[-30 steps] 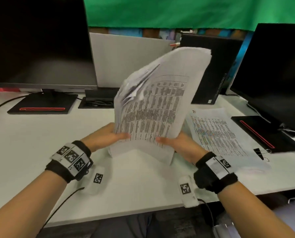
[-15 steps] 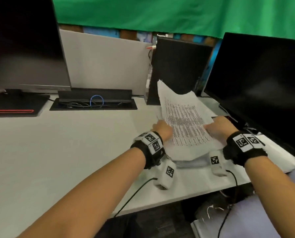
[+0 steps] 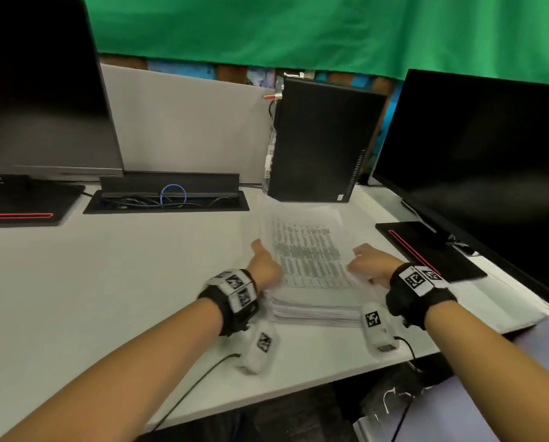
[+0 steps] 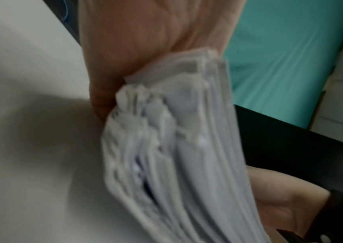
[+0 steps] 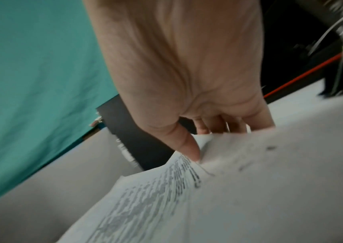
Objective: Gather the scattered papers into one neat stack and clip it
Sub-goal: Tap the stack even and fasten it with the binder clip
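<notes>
- Holding the paper stack (image 3: 311,282) by its two side edges, the left hand (image 3: 263,266) and the right hand (image 3: 370,264) sit in the lower middle of the head view, each wrist wearing a black band with square coded markers.
- Left fingers: the left-wrist view shows the hand curled round the stack's ragged edge, sheets fanned and uneven against the palm.
- Right fingers (image 5: 189,148): the thumb presses down on the top printed sheet while the other fingers curl under the edge, so this hand also has hold of the paper.
- The stack lies at the centre of the frame on the white worktop (image 3: 75,298), its near edge showing many layered sheets not yet flush.
- Progress, as a judgement: the gathering looks largely done, since no loose sheet shows elsewhere on the worktop; squaring the edges and clipping remain. No clip is visible in any view.
- Writing: the top sheet carries dense rows of print, too blurred to read.
- Farther back, in the upper half of the frame, stand a cable tray (image 3: 167,199), a black computer tower (image 3: 321,145) with a small unreadable label, and two dark monitors at the left (image 3: 37,90) and right (image 3: 483,161).
- A green cloth (image 3: 298,27) hangs across the top.
</notes>
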